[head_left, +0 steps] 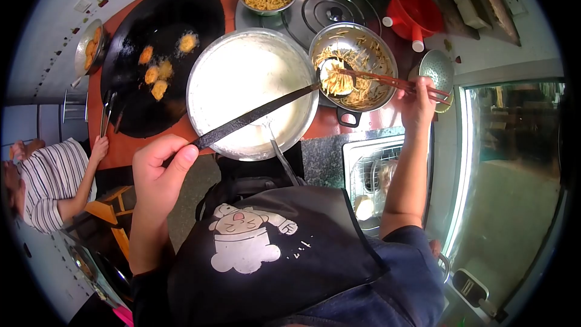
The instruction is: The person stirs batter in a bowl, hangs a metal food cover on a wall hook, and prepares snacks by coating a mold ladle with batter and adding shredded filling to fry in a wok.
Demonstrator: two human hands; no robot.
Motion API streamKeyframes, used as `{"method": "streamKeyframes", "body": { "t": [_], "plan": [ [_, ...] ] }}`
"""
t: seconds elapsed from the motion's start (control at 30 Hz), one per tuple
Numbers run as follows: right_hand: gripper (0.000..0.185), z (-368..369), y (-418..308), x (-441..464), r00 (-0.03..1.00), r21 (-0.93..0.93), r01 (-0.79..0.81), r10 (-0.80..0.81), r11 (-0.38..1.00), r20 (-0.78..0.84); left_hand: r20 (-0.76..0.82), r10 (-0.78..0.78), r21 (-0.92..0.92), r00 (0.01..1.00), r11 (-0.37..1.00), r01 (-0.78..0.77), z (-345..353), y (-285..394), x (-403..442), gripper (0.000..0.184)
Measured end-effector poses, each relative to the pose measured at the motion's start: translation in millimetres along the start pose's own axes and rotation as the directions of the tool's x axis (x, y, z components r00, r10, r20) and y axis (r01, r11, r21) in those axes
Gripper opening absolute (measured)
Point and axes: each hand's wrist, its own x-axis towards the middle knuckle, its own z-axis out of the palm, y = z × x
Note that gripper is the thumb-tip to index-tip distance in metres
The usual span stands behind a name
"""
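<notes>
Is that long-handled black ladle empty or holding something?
Holding something: yellowish shreds lie in the ladle; how deep, I cannot tell.

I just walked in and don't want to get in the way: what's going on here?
The left hand holds a long dark ladle across a big bowl of pale mixture, its filled end over a pan of shreds. The right hand has chopsticks at the ladle's contents. Golden pieces sit in the black wok at left, and beside it another person's hand grips a metal utensil.
</notes>
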Motion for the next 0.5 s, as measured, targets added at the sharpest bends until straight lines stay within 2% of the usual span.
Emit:
{"method": "streamKeyframes", "body": {
  "t": [0.17, 0.3, 0.4, 0.5],
  "plan": [
    [0.013, 11, -13, -15, 0.995, -0.131, 0.053, -0.041, 0.990, 0.095, -0.017, -0.008, 0.005, 1.000, 1.000, 0.008, 1, -1, 0, 0.018],
    [0.012, 30, -9, -18, 0.994, -0.200, 0.008, 0.014, 0.980, 0.110, -0.013, -0.004, -0.003, 1.000, 1.000, 0.003, 2, -3, 2, 0.018],
    [0.013, 25, -4, -13, 0.993, -0.304, 0.030, 0.007, 0.952, 0.120, -0.008, -0.014, 0.015, 1.000, 1.000, 0.014, 0, -3, 3, 0.018],
    [0.014, 22, -5, -12, 0.996, -0.237, 0.048, -0.028, 0.970, 0.084, -0.014, -0.014, 0.012, 1.000, 1.000, 0.014, 1, -1, 3, 0.019]
  ]
}}
